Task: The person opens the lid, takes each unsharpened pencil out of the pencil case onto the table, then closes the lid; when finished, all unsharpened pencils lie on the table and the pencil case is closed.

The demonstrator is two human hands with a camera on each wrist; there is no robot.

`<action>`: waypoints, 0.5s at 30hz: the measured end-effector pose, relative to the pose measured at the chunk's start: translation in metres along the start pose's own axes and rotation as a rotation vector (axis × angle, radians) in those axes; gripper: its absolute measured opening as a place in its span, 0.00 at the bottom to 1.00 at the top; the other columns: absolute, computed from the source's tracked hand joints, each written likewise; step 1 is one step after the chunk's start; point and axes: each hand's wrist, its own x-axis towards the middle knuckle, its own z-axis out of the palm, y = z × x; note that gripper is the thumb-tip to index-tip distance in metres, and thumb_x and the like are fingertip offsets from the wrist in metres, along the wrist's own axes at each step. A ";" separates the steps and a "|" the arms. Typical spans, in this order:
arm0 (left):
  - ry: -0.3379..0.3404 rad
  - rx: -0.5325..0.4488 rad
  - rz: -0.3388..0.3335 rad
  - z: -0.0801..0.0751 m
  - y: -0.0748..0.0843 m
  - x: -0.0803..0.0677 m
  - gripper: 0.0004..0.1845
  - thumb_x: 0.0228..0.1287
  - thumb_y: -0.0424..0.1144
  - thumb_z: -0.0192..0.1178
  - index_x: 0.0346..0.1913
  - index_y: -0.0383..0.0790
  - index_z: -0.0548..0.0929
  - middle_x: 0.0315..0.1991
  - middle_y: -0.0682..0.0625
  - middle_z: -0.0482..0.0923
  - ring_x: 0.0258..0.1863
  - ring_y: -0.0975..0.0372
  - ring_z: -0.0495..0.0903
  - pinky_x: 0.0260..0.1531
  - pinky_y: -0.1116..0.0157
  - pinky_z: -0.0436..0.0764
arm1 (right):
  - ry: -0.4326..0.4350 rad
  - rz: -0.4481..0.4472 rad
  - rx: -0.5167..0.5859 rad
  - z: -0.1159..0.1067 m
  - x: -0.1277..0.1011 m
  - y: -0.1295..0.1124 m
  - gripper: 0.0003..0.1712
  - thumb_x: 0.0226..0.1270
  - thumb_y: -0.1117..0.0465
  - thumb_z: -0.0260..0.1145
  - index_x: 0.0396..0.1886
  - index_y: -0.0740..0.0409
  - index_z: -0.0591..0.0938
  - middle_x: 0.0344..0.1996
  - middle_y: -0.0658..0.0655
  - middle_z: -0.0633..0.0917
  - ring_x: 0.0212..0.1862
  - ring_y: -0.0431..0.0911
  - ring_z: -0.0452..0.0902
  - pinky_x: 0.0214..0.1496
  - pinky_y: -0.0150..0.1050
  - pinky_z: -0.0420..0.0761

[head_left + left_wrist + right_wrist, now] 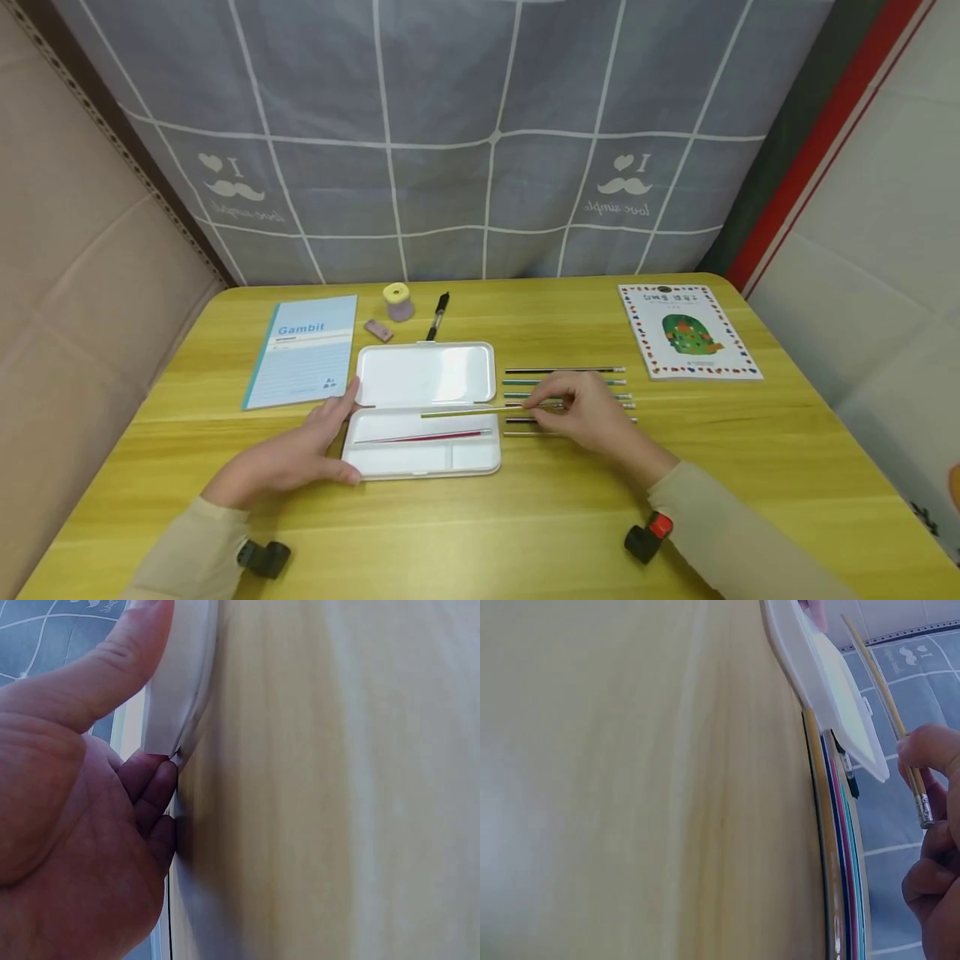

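Note:
An open white pencil case [424, 408] lies on the yellow table [525, 500], with a red pencil [423, 437] in its lower tray. My left hand [300, 450] grips the case's left edge [176, 690], thumb on one side and fingers on the other. My right hand [581, 408] pinches a yellowish pencil [468, 411] near its eraser end [924, 814] and holds it level over the case. Several more pencils [566, 383] lie in a row just right of the case, partly under that hand.
A blue Gambit notebook [303, 350] lies left of the case. A pink eraser [378, 330], a yellow-topped sharpener [397, 301] and a black pen [437, 316] sit behind it. A picture book [686, 331] lies at the far right. A grey checked curtain hangs behind the table.

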 end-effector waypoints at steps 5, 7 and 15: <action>-0.002 -0.002 0.004 -0.001 0.002 0.000 0.71 0.60 0.58 0.73 0.83 0.36 0.28 0.78 0.29 0.51 0.78 0.33 0.45 0.71 0.31 0.54 | 0.033 -0.014 -0.015 -0.013 -0.018 0.009 0.12 0.58 0.72 0.78 0.34 0.50 0.94 0.35 0.47 0.90 0.25 0.35 0.70 0.23 0.31 0.70; -0.003 -0.004 -0.001 -0.001 0.002 0.000 0.71 0.60 0.58 0.73 0.83 0.37 0.28 0.79 0.28 0.48 0.78 0.33 0.44 0.71 0.31 0.53 | 0.053 -0.025 -0.012 -0.018 -0.026 0.015 0.12 0.58 0.72 0.78 0.34 0.49 0.94 0.35 0.48 0.90 0.23 0.34 0.68 0.22 0.31 0.69; -0.008 0.007 -0.002 -0.002 0.001 0.000 0.71 0.60 0.58 0.73 0.83 0.35 0.27 0.77 0.30 0.53 0.77 0.34 0.47 0.70 0.32 0.55 | 0.102 -0.033 0.003 -0.036 -0.049 0.031 0.11 0.57 0.73 0.79 0.35 0.54 0.93 0.36 0.53 0.90 0.22 0.36 0.65 0.21 0.31 0.68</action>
